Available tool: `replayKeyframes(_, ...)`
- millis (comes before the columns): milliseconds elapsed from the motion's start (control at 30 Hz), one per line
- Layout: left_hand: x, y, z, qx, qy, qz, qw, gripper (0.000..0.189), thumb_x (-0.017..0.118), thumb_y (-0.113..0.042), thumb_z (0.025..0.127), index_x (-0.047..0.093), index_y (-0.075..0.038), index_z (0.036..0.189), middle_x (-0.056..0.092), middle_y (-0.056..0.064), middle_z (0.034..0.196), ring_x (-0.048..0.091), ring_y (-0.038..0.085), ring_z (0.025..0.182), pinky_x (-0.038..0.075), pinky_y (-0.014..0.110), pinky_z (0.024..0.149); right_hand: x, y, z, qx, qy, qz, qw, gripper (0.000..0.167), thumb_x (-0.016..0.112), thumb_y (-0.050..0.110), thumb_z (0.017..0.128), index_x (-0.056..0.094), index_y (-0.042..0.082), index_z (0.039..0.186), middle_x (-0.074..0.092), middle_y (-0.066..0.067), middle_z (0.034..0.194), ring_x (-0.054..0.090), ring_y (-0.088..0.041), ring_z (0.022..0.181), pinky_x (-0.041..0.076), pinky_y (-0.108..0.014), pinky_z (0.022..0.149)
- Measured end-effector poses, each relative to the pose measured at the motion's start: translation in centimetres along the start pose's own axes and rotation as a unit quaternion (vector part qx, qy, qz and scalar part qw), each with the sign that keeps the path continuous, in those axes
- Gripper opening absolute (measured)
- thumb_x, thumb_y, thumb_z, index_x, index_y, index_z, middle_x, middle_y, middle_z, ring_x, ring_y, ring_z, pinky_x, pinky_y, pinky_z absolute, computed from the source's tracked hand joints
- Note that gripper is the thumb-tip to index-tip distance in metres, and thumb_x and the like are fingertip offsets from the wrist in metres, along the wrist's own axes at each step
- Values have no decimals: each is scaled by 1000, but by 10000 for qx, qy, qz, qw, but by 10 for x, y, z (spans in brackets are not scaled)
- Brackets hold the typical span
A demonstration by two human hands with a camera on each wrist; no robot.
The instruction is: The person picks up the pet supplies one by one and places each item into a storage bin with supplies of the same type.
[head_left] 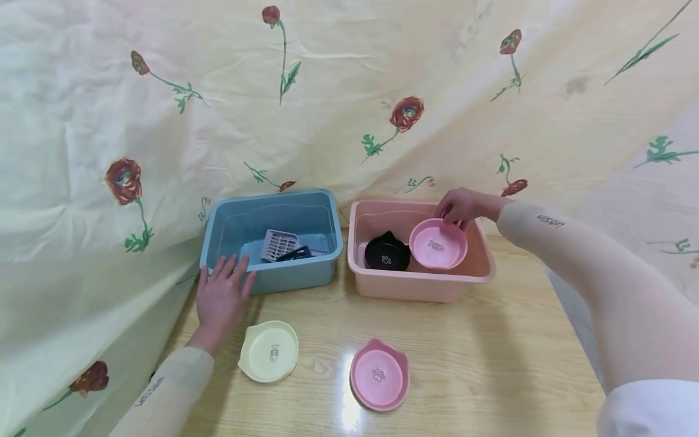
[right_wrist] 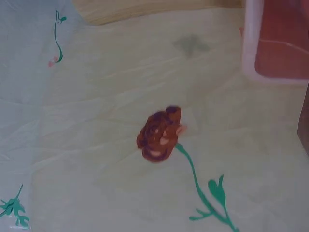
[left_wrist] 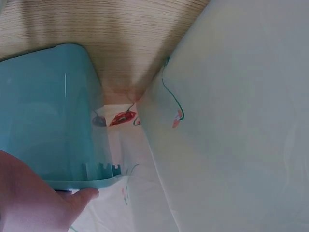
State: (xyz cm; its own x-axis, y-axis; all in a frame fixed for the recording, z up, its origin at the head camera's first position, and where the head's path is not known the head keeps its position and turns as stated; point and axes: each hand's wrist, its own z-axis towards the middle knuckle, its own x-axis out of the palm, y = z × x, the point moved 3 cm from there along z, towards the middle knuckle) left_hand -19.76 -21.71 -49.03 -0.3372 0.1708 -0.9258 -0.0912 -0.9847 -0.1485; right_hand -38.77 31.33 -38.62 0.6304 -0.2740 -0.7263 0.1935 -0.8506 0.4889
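Note:
My right hand (head_left: 460, 204) grips the far rim of a round pink bowl (head_left: 437, 244) with a fish-bone print, tilted over the pink bin (head_left: 406, 287). Beside it in that bin is a black cat-eared bowl (head_left: 386, 257) with a paw print. My left hand (head_left: 221, 298) rests, fingers straight and spread, at the front left rim of the blue bin (head_left: 297, 278); the left wrist view shows its thumb along that rim. Inside the blue bin lie a grey slotted litter scoop (head_left: 275, 245) and a dark item (head_left: 295, 254) partly hidden by the front wall.
On the wooden table (head_left: 317, 400) in front of the bins sit a cream cat-eared bowl (head_left: 271, 352) and a pink cat-eared bowl (head_left: 379, 377) with a paw print. A flowered cloth (head_left: 338, 139) hangs behind the bins and along the left side.

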Motion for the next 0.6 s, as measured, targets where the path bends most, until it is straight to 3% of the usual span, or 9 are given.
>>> replayKeyframes(233, -1, 1, 1, 59, -68, -52, 9999, 52, 66, -38, 106, 61, -13, 152, 59, 20, 152, 49, 44, 147, 25, 67, 127, 27, -19, 22, 186, 175, 18, 9997, 23, 68, -4, 99, 73, -6, 121, 75, -16, 104, 76, -25, 79, 68, -43, 71)
replayKeyframes(433, -1, 1, 2, 49, -35, -53, 10000, 54, 67, -38, 106, 60, -14, 153, 60, 20, 152, 49, 44, 148, 24, 67, 127, 36, -33, 37, 420, 57, 161, 9990, 33, 73, -1, 97, 70, -2, 129, 71, -19, 113, 75, -27, 81, 68, -42, 72)
replayKeyframes(600, 0, 1, 2, 26, -42, -32, 10000, 54, 66, -40, 106, 60, -14, 153, 59, 20, 153, 49, 44, 148, 24, 66, 127, 42, -36, 43, 380, -13, 125, 9992, 31, 73, -1, 94, 75, 3, 124, 72, -17, 113, 76, -28, 78, 67, -41, 68)
